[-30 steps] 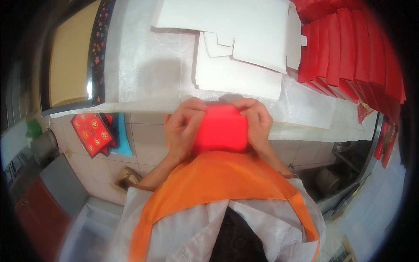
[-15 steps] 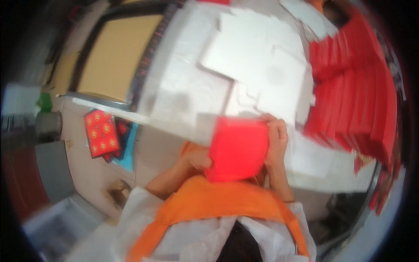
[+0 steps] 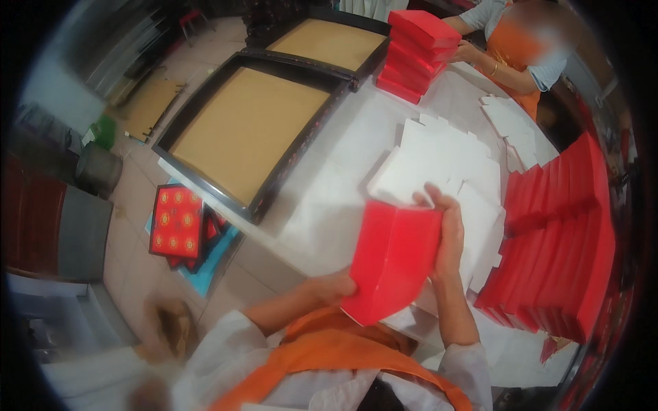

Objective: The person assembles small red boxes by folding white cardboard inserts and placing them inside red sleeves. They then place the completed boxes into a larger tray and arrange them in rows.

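A red folded-card box [image 3: 393, 257] is held between my two hands, over the table's near edge and just in front of my orange apron. My left hand [image 3: 336, 286] grips its left side low down, with most fingers hidden behind it. On the other side, my right hand [image 3: 449, 229] is wrapped along the upper right edge, thumb and fingertips near the top corner. A crease runs down the middle of the red face. Just beyond the box lie flat white cut-out card blanks [image 3: 439, 157], spread over one another on the white table [image 3: 308, 185].
Rows of stacked red boxes [image 3: 555, 240] stand at the right. Across the table, a person [image 3: 514, 48] handles a pile of red boxes [image 3: 418, 55]. Two dark-framed trays with tan bases [image 3: 250, 130] lie at left. Red patterned boxes [image 3: 177, 222] sit on the floor.
My view has swung so the far person and the second tray show now. The red box has tilted, bringing its crease into sight; both hands still hold it.
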The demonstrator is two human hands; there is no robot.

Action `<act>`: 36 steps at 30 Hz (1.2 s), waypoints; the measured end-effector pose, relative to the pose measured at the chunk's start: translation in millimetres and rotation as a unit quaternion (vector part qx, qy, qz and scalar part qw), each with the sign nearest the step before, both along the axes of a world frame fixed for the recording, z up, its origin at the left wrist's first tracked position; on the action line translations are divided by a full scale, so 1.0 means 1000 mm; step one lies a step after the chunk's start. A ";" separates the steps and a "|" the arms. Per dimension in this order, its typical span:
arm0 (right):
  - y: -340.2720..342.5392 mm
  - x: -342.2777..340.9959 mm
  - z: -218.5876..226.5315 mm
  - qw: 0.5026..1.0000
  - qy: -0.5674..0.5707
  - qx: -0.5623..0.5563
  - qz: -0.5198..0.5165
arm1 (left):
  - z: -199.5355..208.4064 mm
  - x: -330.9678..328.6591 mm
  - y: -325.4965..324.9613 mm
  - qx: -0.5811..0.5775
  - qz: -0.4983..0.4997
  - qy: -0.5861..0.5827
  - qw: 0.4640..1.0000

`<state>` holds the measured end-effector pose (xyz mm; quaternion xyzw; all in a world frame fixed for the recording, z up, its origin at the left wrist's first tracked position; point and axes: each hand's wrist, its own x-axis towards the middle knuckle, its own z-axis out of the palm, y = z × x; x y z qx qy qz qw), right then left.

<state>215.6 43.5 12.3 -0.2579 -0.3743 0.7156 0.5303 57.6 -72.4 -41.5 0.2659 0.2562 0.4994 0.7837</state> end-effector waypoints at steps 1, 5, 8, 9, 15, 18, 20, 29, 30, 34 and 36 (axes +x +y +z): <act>0.007 -0.007 0.008 0.999 -0.020 0.024 -0.018 | 0.013 -0.015 0.008 0.015 0.020 0.026 0.999; 0.036 0.019 0.002 0.994 -0.081 0.046 -0.061 | 0.069 -0.087 0.064 0.108 0.113 0.193 0.969; 0.038 0.045 -0.025 0.990 -0.098 -0.024 -0.095 | 0.092 -0.153 0.122 0.160 0.215 0.439 0.858; 0.035 0.051 -0.033 0.988 -0.102 -0.053 -0.104 | 0.090 -0.176 0.140 0.165 0.214 0.490 0.829; 0.023 0.068 -0.068 0.969 -0.211 -0.026 -0.129 | 0.025 -0.249 0.214 -0.020 0.126 0.863 0.489; 0.019 0.071 -0.076 0.954 -0.274 0.010 -0.122 | 0.003 -0.220 0.246 -0.017 0.133 0.876 0.464; 0.019 0.064 -0.073 0.952 -0.276 0.002 -0.131 | -0.018 -0.220 0.257 0.011 0.170 0.850 0.498; 0.015 0.064 -0.071 0.944 -0.316 0.019 -0.095 | -0.066 -0.226 0.254 0.130 0.385 0.665 0.627; 0.015 0.064 -0.072 0.946 -0.311 0.019 -0.085 | -0.078 -0.235 0.251 0.103 0.431 0.588 0.677; 0.014 0.067 -0.075 0.947 -0.309 0.014 -0.080 | -0.079 -0.221 0.245 0.115 0.433 0.364 0.816; 0.014 0.071 -0.080 0.950 -0.299 0.008 -0.089 | -0.080 -0.225 0.240 0.160 0.386 0.556 0.718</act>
